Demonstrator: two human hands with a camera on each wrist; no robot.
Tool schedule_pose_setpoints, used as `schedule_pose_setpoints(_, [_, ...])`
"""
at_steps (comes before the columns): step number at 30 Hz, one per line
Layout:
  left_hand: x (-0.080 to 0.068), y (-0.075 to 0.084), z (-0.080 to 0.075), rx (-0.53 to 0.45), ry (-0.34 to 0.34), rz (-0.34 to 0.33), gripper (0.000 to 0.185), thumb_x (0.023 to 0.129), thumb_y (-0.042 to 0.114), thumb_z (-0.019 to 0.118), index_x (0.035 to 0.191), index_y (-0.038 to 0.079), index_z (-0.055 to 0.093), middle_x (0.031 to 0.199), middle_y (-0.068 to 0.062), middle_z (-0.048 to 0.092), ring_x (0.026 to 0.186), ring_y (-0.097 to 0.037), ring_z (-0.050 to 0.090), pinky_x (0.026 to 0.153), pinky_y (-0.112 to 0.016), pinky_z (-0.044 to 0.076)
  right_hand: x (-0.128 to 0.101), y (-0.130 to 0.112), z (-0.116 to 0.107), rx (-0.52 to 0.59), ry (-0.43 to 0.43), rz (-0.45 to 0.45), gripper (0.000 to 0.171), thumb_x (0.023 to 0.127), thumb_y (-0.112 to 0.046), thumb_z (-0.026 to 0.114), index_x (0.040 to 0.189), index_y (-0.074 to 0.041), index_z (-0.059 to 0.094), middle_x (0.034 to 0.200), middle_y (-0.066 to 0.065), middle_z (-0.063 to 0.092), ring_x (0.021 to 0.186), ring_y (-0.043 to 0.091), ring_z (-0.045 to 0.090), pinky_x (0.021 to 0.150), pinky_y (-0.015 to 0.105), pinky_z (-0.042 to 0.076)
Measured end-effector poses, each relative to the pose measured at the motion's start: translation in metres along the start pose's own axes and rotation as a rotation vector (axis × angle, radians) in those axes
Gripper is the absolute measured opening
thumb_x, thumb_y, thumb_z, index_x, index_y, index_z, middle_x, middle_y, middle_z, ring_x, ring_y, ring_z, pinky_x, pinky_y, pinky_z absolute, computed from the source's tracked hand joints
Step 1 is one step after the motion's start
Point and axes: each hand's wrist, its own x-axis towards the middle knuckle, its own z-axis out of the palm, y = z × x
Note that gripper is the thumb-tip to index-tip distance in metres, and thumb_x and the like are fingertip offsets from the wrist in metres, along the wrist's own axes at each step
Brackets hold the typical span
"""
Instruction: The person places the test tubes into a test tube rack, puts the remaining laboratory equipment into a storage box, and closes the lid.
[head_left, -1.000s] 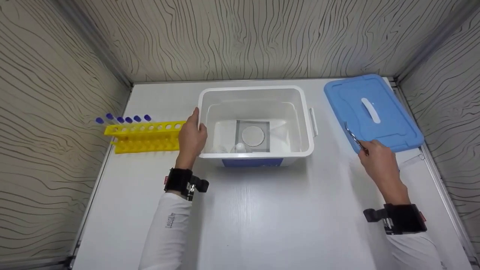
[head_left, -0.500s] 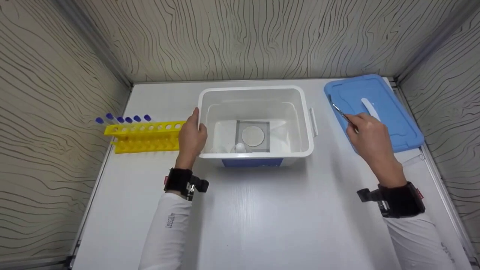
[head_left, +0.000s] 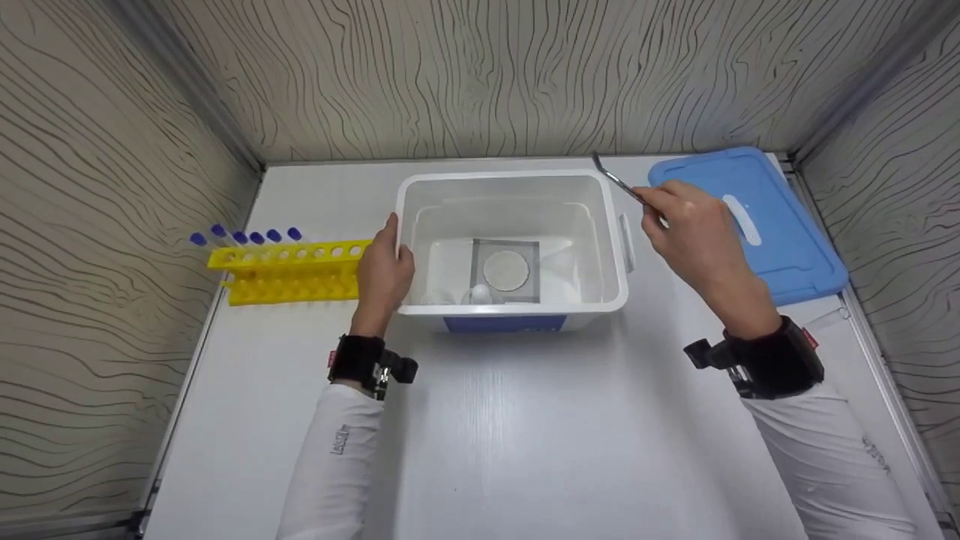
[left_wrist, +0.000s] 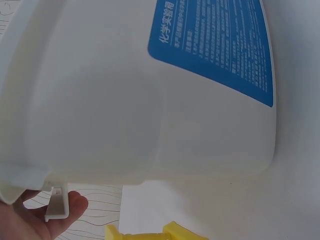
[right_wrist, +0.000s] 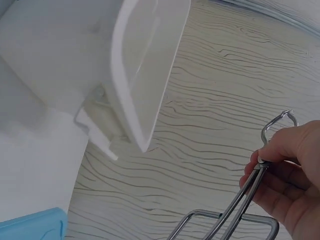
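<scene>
A white plastic storage box [head_left: 517, 309] stands uncovered at the table's middle. My left hand [head_left: 384, 274] holds its left rim; in the left wrist view the fingers [left_wrist: 75, 207] lie around the white side latch [left_wrist: 57, 204]. My right hand [head_left: 697, 236] pinches metal crucible tongs [head_left: 619, 182], raised just right of the box with the bent tip over its back right corner. The right wrist view shows the fingers near the tongs' pivot [right_wrist: 261, 164]. Inside the box lie a wire gauze square [head_left: 506, 271] with a pale round centre and some clear pieces partly hidden by the front wall.
A blue lid [head_left: 795, 247] with a white handle lies at the right, partly behind my right hand. At the left stands a yellow test tube rack [head_left: 292, 256] with several purple-capped tubes [head_left: 256, 238]. A thin clear item [head_left: 829, 316] lies at the right edge. Patterned walls enclose the table.
My right hand has moved left and away from me with the tongs, from the lid's near-left edge to beside the box's right side. My left hand has stayed on the rim.
</scene>
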Motion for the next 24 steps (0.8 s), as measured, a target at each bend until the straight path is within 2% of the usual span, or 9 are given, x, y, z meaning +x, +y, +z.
schedule_pose_setpoints(6, [0.000,0.000,0.000,0.005,0.022,0.032,0.058,0.099,0.013,0.047,0.155,0.006,0.033,0.154,-0.015,0.046,0.142,-0.026,0.045,0.119,-0.041,0.038,0.021,-0.026,0.005,0.047,-0.035,-0.071,0.022,0.088,0.007,0.061,0.106,0.006,0.073,0.086,0.020,0.069,0.075,0.034,0.066,0.061,0.041,0.054])
schedule_pose_setpoints(10, [0.000,-0.001,0.000,-0.009,0.013,0.024,0.058,0.100,0.014,0.047,0.155,0.007,0.032,0.155,-0.014,0.044,0.144,-0.026,0.044,0.120,-0.041,0.037,0.032,-0.042,0.012,0.087,-0.059,-0.104,0.023,0.087,0.007,0.061,0.106,0.004,0.074,0.084,0.017,0.070,0.073,0.031,0.066,0.061,0.040,0.054])
schedule_pose_setpoints(17, [0.000,-0.002,0.001,-0.002,0.016,0.015,0.058,0.100,0.015,0.047,0.155,0.009,0.032,0.155,-0.013,0.045,0.143,-0.026,0.045,0.119,-0.042,0.038,0.050,-0.060,0.026,0.168,-0.210,-0.048,0.024,0.089,0.003,0.060,0.109,0.002,0.074,0.091,0.016,0.072,0.078,0.029,0.068,0.068,0.040,0.056])
schedule_pose_setpoints(21, [0.000,-0.001,0.001,-0.007,0.012,0.012,0.058,0.100,0.016,0.047,0.155,0.009,0.032,0.155,-0.013,0.045,0.143,-0.026,0.045,0.119,-0.042,0.038,0.057,-0.062,0.038,0.200,-0.293,-0.021,0.028,0.089,0.004,0.057,0.110,0.002,0.074,0.091,0.017,0.073,0.079,0.030,0.066,0.072,0.043,0.055])
schedule_pose_setpoints(24, [0.000,-0.001,0.001,-0.005,0.017,0.013,0.058,0.100,0.016,0.048,0.155,0.009,0.032,0.154,-0.013,0.046,0.142,-0.026,0.046,0.119,-0.043,0.038,0.061,-0.061,0.049,0.221,-0.342,-0.026,0.029,0.088,0.005,0.056,0.110,0.001,0.074,0.090,0.017,0.073,0.077,0.028,0.064,0.071,0.040,0.053])
